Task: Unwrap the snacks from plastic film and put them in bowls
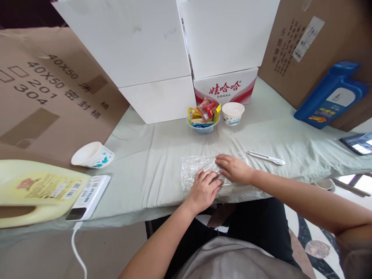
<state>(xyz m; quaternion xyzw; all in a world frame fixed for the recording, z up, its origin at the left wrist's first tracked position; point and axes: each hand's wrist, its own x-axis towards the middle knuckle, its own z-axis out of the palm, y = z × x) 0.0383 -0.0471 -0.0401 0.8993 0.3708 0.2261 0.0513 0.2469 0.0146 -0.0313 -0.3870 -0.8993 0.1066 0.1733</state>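
pale green cloth (130, 155) on table, head cam. clear plastic wrap (188, 170) near front edge, directly under both hands, long axis l-r; l hand (205, 186) nearer edge, r hand (232, 167) farther in. r palm-down, fingers laid flat; l fingers bent, can't tell if pinching. qty: 1 wrap, 1 white pen-like tool (269, 158), 2 paper bowls (233, 113) on cloth, 1 snack bowl (203, 128).

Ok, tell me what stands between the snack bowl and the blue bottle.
A printed paper cup stands there, beside the snack bowl, then pale green tablecloth; the head view shows it.
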